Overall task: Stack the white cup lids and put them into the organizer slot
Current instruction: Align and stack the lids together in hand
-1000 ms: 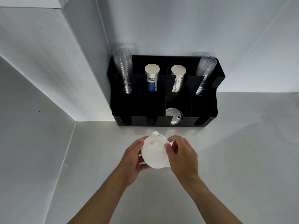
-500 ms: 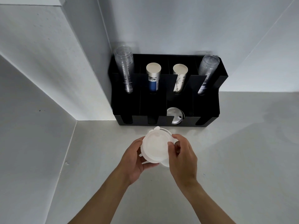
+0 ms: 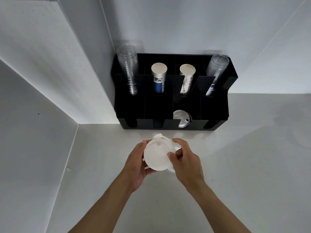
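Note:
A stack of white cup lids [image 3: 157, 154] is held between both hands above the grey counter, its flat round face turned up toward me. My left hand [image 3: 137, 167] cups the stack from the left and below. My right hand [image 3: 185, 163] pinches its right edge with thumb and fingers. The black organizer [image 3: 217, 113] stands against the wall just beyond the hands. Its front row has several slots; one of them holds a lid [image 3: 182, 118] standing on edge, and the slots on either side look dark.
The organizer's back row holds two stacks of clear cups [image 3: 128, 69] [image 3: 216, 71] and two stacks of paper cups [image 3: 159, 76] [image 3: 186, 76]. A white wall block [image 3: 50, 64] juts out on the left. The grey counter [image 3: 244, 165] extends to the right.
The hands have shifted the lid stack slightly left and up toward the organizer, and the stack's face is turned more toward me.

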